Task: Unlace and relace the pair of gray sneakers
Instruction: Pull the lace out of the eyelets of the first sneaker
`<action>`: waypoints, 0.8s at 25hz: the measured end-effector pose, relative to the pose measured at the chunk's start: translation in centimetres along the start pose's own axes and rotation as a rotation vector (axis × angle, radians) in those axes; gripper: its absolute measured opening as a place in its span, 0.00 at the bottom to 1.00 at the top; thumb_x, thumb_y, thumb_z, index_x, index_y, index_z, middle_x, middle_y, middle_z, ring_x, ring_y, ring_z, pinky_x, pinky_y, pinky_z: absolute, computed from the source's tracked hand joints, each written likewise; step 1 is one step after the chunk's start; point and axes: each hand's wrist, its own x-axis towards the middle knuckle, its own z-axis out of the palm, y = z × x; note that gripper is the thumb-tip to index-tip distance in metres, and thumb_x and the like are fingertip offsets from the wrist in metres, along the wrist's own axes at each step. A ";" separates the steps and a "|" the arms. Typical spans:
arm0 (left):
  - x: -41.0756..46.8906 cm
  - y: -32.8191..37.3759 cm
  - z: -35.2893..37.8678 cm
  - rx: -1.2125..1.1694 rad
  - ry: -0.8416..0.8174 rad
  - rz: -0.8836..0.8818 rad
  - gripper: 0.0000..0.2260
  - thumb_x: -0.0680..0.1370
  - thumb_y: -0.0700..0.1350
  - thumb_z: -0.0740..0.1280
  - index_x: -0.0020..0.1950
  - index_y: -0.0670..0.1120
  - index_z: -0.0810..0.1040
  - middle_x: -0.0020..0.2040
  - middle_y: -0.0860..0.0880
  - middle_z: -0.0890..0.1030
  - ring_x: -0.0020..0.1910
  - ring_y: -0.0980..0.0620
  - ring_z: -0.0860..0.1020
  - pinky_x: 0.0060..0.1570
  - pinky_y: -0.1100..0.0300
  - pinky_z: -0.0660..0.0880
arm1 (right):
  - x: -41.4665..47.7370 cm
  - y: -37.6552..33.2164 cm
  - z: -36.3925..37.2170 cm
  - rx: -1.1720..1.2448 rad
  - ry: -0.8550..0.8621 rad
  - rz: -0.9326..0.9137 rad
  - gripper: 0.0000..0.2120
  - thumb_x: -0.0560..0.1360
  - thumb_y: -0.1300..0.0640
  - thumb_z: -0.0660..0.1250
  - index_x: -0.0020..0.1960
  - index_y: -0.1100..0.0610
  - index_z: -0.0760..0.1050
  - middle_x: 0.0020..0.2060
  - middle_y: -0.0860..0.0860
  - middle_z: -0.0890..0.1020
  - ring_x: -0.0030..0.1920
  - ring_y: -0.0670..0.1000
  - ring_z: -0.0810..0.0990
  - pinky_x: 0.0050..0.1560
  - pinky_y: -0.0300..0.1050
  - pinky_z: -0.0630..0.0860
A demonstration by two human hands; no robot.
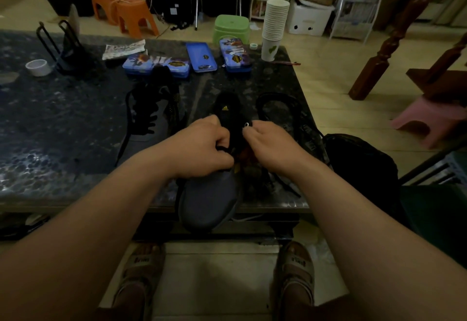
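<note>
The gray sneaker [211, 198] lies at the near edge of the dark marbled surface [63, 123], its rounded toe pointing toward the person and jutting slightly past the edge, its black tongue with a small yellow logo [225, 108] pointing away. The left hand [202, 149] rests on the sneaker's lacing area with its fingers curled shut around a black lace [223, 149], which shows as a short dark loop under the knuckles. The right hand [271, 145] sits just beside it on the other side of the tongue, its fingers pinched together at the upper eyelets near a small pale ring-shaped spot [247, 125]; what exactly they hold is too dark to tell.

The second sneaker [151, 116] lies to the left and farther back on the surface, with black lacing across its top. To the right of the worked shoe, dark looped straps [283, 108] lie on the surface, and a black bag [358, 161] sits beyond the right edge.

Along the far side stand three blue tins [202, 56], a stack of paper cups [274, 27], a roll of white tape [39, 67] and a black wire rack [59, 45]. On the floor behind are two orange stools [126, 10], a green stool [231, 29] and a pink stool [429, 116]. Below the surface edge, the person's feet wear beige sandals [294, 270].
</note>
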 end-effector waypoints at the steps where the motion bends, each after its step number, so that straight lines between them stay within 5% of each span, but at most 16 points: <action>1: -0.2 -0.3 -0.2 -0.047 -0.003 0.030 0.09 0.73 0.44 0.72 0.39 0.47 0.74 0.49 0.48 0.73 0.46 0.53 0.74 0.51 0.55 0.74 | 0.1 0.0 0.1 -0.005 0.045 0.020 0.17 0.86 0.57 0.55 0.39 0.58 0.70 0.39 0.56 0.75 0.41 0.56 0.73 0.41 0.49 0.63; 4: -0.7 -1.2 -0.2 -0.274 0.084 0.058 0.07 0.76 0.40 0.74 0.43 0.47 0.77 0.44 0.49 0.79 0.40 0.55 0.76 0.44 0.59 0.73 | 0.2 0.2 0.4 0.044 0.177 0.107 0.15 0.85 0.50 0.59 0.42 0.56 0.71 0.38 0.52 0.77 0.41 0.54 0.76 0.39 0.50 0.67; 7: -0.8 -1.7 0.9 -0.370 0.200 0.002 0.07 0.78 0.42 0.74 0.46 0.48 0.77 0.38 0.50 0.79 0.35 0.58 0.74 0.39 0.59 0.73 | -1.1 -0.7 0.4 0.056 0.310 -0.030 0.07 0.78 0.51 0.69 0.51 0.51 0.72 0.40 0.47 0.77 0.40 0.47 0.76 0.38 0.48 0.72; 11: -0.6 -1.8 1.6 -0.373 0.329 0.006 0.07 0.79 0.42 0.73 0.50 0.49 0.76 0.42 0.50 0.79 0.39 0.57 0.75 0.42 0.61 0.74 | -2.2 -1.3 1.2 -0.040 0.111 -0.173 0.07 0.75 0.55 0.72 0.52 0.50 0.76 0.44 0.47 0.74 0.43 0.44 0.74 0.43 0.41 0.68; 14: -0.8 -2.2 1.3 -0.374 0.379 -0.003 0.09 0.80 0.44 0.71 0.58 0.52 0.76 0.49 0.51 0.77 0.41 0.59 0.75 0.44 0.67 0.72 | -2.0 -0.7 1.2 -0.023 0.181 -0.149 0.06 0.76 0.55 0.73 0.45 0.50 0.76 0.45 0.48 0.74 0.44 0.45 0.75 0.43 0.37 0.67; 17: -0.4 -3.0 1.5 -0.278 0.395 -0.051 0.21 0.80 0.51 0.70 0.72 0.61 0.71 0.53 0.54 0.70 0.46 0.60 0.74 0.52 0.67 0.71 | -2.3 -0.7 0.6 0.271 0.113 -0.032 0.04 0.76 0.60 0.71 0.44 0.58 0.77 0.38 0.48 0.78 0.36 0.45 0.75 0.39 0.40 0.69; 20: 0.3 -2.9 1.2 -0.239 0.327 -0.126 0.19 0.79 0.55 0.71 0.68 0.60 0.71 0.47 0.51 0.76 0.43 0.57 0.77 0.44 0.59 0.72 | -2.5 -1.0 0.3 0.616 -0.015 0.081 0.03 0.78 0.65 0.67 0.46 0.59 0.76 0.32 0.52 0.76 0.29 0.48 0.73 0.29 0.42 0.67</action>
